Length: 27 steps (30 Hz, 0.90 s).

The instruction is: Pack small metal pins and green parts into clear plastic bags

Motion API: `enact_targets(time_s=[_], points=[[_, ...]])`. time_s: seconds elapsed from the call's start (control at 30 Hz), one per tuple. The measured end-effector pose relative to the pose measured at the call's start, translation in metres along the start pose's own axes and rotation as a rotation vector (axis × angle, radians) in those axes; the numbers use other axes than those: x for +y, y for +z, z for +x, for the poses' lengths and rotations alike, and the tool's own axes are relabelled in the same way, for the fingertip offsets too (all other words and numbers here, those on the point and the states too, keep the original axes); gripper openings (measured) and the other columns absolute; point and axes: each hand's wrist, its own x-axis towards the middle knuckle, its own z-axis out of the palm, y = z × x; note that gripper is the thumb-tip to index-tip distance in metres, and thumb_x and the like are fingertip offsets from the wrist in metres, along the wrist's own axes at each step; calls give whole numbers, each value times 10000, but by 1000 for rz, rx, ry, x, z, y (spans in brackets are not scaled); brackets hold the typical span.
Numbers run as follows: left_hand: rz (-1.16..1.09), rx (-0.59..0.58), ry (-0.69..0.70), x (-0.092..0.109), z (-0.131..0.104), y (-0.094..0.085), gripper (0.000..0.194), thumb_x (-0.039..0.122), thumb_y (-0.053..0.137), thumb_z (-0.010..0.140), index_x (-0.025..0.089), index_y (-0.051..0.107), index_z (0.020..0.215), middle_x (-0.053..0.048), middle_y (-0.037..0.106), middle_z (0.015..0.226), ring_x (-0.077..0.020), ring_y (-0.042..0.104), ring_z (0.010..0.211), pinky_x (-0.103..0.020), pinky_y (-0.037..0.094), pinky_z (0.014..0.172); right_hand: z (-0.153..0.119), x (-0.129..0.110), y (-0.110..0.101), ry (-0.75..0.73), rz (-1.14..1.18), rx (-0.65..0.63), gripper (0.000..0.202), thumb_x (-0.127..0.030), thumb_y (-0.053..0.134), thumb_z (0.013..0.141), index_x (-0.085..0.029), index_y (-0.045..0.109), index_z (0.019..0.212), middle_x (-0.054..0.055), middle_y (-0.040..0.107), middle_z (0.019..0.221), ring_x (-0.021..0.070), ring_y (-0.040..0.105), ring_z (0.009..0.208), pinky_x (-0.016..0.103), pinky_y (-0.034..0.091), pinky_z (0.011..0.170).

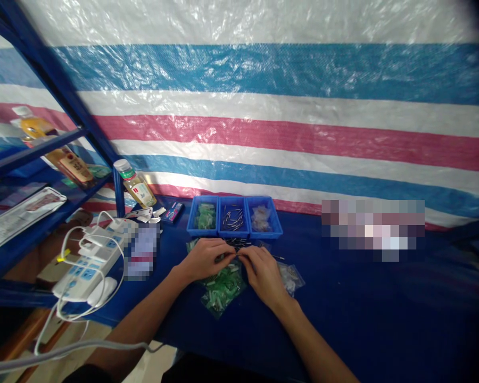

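Note:
My left hand (205, 259) and my right hand (262, 273) meet over the blue table (363, 308), fingertips pinched together on a small thin part (237, 255) between them. Under the hands lies a clear bag of green and white pieces (223, 290). A smaller clear bag (290, 276) lies right of my right hand. Just behind the hands stand three joined blue trays (234, 217): the left holds green pieces, the middle holds thin dark metal pins, the right holds clear bagged bits.
A white power strip (91, 260) with cords lies at the left table edge. A bottle of yellow liquid (138, 185) stands by the blue shelf post (118, 191). The shelf at left carries packets. A striped tarp (287, 106) backs the table.

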Motion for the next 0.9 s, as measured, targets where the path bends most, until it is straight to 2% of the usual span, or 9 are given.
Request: enact_targets(time_s=[0.2,0.27,0.43,0.67,0.8,0.9], points=[[-5,-7,-3,3,1,0,180,263,553,1000,171,706,975,-39,708,824,-132,650,736,-243,485,711,2,-1,-3,30,-27,-19,166,-203,483,1037,-214,630,962,57,709,930,219,644,858,372,426,817],[-5,-6,-8,3,1,0,178,264,557,998,170,705,971,-39,712,831,-133,654,742,-245,489,720,1,-1,-3,32,-26,-26,167,-209,478,1040,-214,632,974,59,710,940,221,643,860,374,429,820],[-12,5,-10,0,0,0,166,247,563,991,166,707,974,-43,724,859,-132,658,746,-245,496,719,-1,2,0,10,-10,3,163,-222,503,1030,-216,616,1147,77,719,1056,233,660,923,383,446,840],[2,7,0,-1,0,1,181,259,558,995,174,717,975,-41,704,794,-133,652,716,-244,499,699,-2,5,2,38,-34,-6,173,-217,489,1035,-228,658,1001,62,721,972,226,660,888,376,449,825],[-7,15,-1,-1,0,-2,161,245,572,984,173,714,965,-38,716,809,-132,658,716,-244,507,701,-1,3,3,44,-9,27,163,-227,503,1031,-224,643,1114,72,727,1049,237,667,940,386,458,859],[-19,21,-5,-2,-1,-5,149,223,576,977,174,716,970,-41,737,859,-135,671,742,-248,517,725,4,-2,1,36,21,27,161,-217,505,1028,-230,657,1077,65,728,1042,232,667,940,380,458,874]])
